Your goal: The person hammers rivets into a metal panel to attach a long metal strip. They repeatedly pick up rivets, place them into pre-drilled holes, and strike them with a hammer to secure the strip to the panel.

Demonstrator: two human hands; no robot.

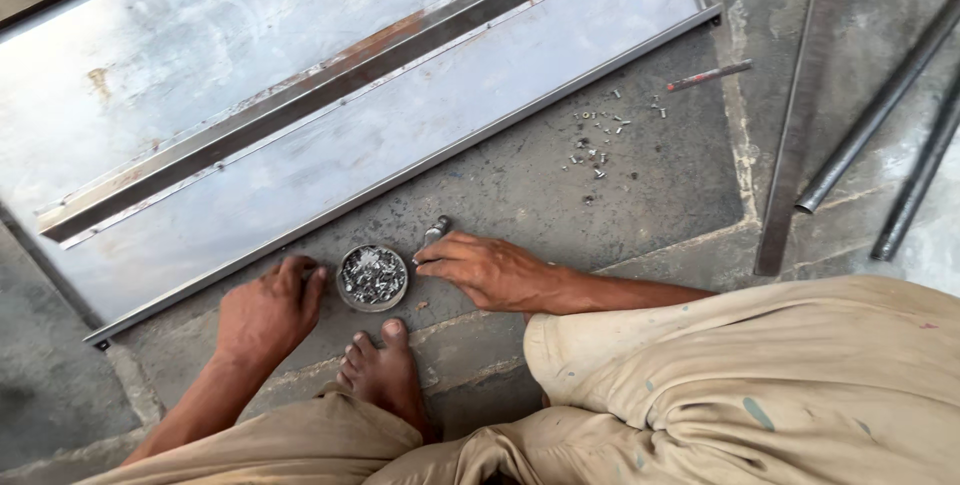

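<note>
Seen from above, crouched on a concrete floor (650, 195). Left hand (268, 310) at lower left of centre, palm down on the floor, fingers (312, 280) curled loosely, tips touching or just beside the left rim of a small round tin (372, 277); nothing gripped that can be made out. Tin in the lower middle of the frame, filled with small silvery fasteners, standing on the floor just above a bare foot (385, 370). Right hand (490, 270) just right of the tin, lying flat, fingers (440, 253) stretched toward the tin and pinched lightly at the base of a small grey metal piece (436, 230) that juts up toward the sheet; whether truly held or only touched, hard to tell. Across the upper left, a large flat metal sheet (420, 135) with a long angle bar (330, 85) lying diagonally on it. Right of centre, a scatter of loose fasteners (598, 140) on the floor, and near it a thin reddish rod (708, 75). At far right, a flat metal strip (800, 115) and two dark round pipes (880, 105), well apart from both hands. Along the bottom, beige paint-flecked trousers (760, 385).
</note>
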